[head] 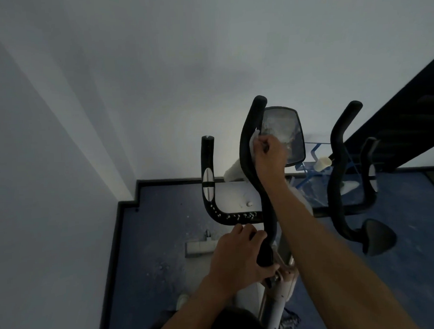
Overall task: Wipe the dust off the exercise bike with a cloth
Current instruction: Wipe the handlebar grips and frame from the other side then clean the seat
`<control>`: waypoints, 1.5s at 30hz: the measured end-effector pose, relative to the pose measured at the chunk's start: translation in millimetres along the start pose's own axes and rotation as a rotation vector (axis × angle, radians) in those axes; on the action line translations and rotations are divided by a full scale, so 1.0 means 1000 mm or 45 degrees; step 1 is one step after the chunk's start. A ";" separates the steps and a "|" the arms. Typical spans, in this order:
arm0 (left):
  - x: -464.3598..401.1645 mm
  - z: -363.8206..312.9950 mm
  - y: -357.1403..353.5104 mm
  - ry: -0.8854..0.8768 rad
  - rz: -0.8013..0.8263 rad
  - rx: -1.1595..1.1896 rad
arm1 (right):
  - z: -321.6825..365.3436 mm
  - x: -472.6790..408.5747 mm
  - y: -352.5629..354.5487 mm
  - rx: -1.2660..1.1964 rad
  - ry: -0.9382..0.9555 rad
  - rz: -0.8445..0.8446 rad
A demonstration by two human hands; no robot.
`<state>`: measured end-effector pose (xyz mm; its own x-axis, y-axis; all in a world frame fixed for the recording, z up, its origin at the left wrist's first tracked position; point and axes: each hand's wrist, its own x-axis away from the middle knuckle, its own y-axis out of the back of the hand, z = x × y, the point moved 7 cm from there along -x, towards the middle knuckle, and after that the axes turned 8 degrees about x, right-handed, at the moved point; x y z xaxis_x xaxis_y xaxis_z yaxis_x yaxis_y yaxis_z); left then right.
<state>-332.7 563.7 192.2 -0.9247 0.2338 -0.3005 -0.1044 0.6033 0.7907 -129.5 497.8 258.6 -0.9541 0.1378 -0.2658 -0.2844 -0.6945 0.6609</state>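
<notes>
Indoors, a person wipes an exercise bike [272, 297] — dim room.
Right hand [269, 155] clutches a white cloth [253, 143] against the tall left handlebar [250, 148], beside the dusty console [283, 135]; left hand [239, 257] grips that handlebar's base. Next, likely, firm strokes downward — judged, not seen.

I see the right hand [269, 155] pinching a white cloth [254, 144] against the exercise bike [267, 236] beside its console screen [283, 135]. The left hand [239, 257] grips the curved black handlebar [249, 143] low down, near the stem.
</notes>
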 end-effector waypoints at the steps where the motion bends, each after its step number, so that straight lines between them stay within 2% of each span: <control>1: 0.000 0.000 0.000 0.006 -0.003 0.003 | -0.008 0.005 0.001 0.000 -0.009 0.010; 5: 0.001 0.000 -0.002 0.026 0.014 0.031 | -0.012 0.022 0.015 -0.166 -0.067 -0.042; 10: 0.000 -0.001 0.003 0.063 0.040 0.083 | 0.024 0.022 0.055 -0.298 0.048 -0.098; 13: -0.001 -0.004 0.012 0.088 -0.027 0.184 | 0.060 0.016 0.088 -0.386 0.148 -0.101; 17: -0.010 0.007 0.043 0.223 -0.198 0.554 | 0.109 0.020 0.111 -0.623 0.275 0.075; 22: -0.038 0.018 0.150 0.277 -0.738 0.867 | 0.145 0.036 0.102 -0.918 0.287 0.382; 26: -0.058 0.005 0.212 0.187 -0.822 0.976 | 0.175 0.059 0.087 -1.005 0.362 0.541; 30: -0.048 0.004 0.241 0.187 -1.023 0.923 | 0.182 0.068 0.080 -0.925 0.484 0.612; 32: -0.035 0.016 0.247 0.240 -1.104 0.885 | 0.164 0.066 0.078 -0.854 0.422 0.591; 34: -0.021 0.039 0.245 0.328 -1.138 0.865 | 0.124 0.060 0.069 -0.637 0.292 0.533; 37: -0.004 0.086 0.231 0.478 -1.104 0.850 | 0.040 0.054 0.044 -0.110 0.178 0.463; 39: 0.001 0.108 0.220 0.530 -1.050 0.814 | -0.007 0.062 0.027 0.110 0.135 0.517; 42: -0.003 0.126 0.210 0.538 -0.948 0.738 | -0.051 0.088 0.012 0.247 0.068 0.632; 45: -0.018 0.140 0.197 0.547 -0.822 0.717 | -0.064 0.099 0.011 0.301 0.034 0.592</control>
<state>-285.5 785.1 279.3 -0.8175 -0.5040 -0.2786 -0.5529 0.8223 0.1346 -221.4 458.5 194.3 -0.9827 -0.1678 0.0778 0.1527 -0.4989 0.8531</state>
